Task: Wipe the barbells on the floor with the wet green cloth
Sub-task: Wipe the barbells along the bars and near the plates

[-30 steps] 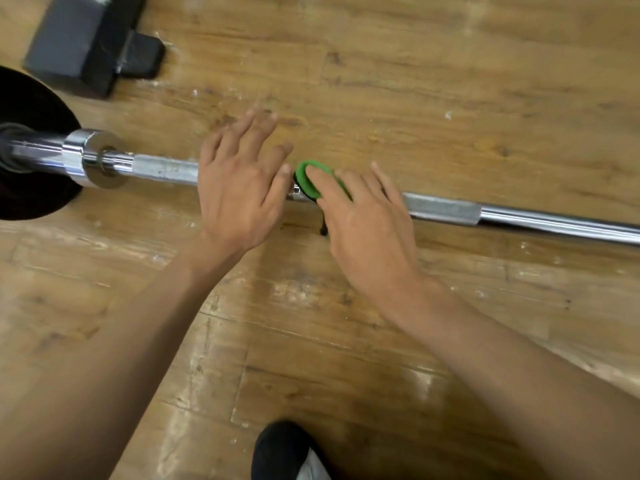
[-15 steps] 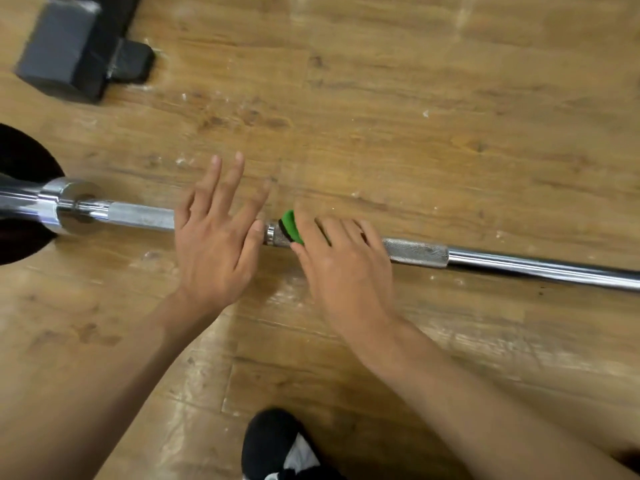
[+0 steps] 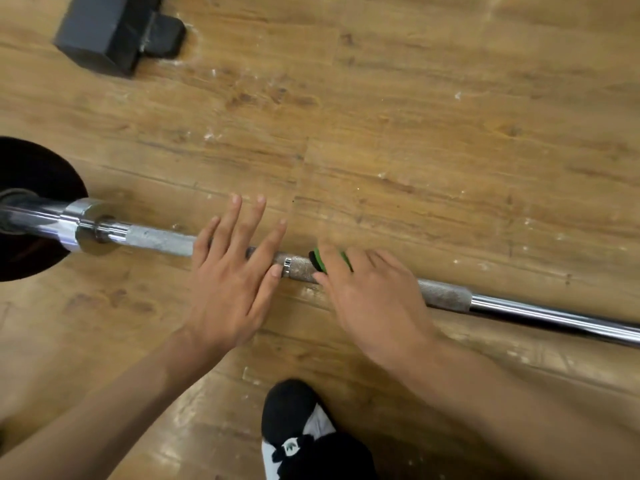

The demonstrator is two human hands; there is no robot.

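Note:
A chrome barbell [image 3: 446, 297] lies across the wooden floor from left to lower right. My left hand [image 3: 228, 289] rests flat on its knurled part, fingers straight and spread past the bar. Just to the right, my right hand [image 3: 374, 299] lies over the bar with its fingers bent over the green cloth [image 3: 320, 260], holding it against the shaft. Only a small strip of cloth shows between the thumb and fingers. A short bare stretch of knurling with a shiny ring separates the two hands.
A black weight plate [image 3: 31, 168] sits on the barbell's left sleeve behind a chrome collar [image 3: 83, 226]. A dark hex dumbbell [image 3: 104, 32] lies at the top left. My foot in a black and white sock [image 3: 294, 427] is on the floor below the hands.
The hands have drawn apart along the bar: the right hand with the cloth now sits a little further right, baring a stretch of knurling. The view has shifted downward.

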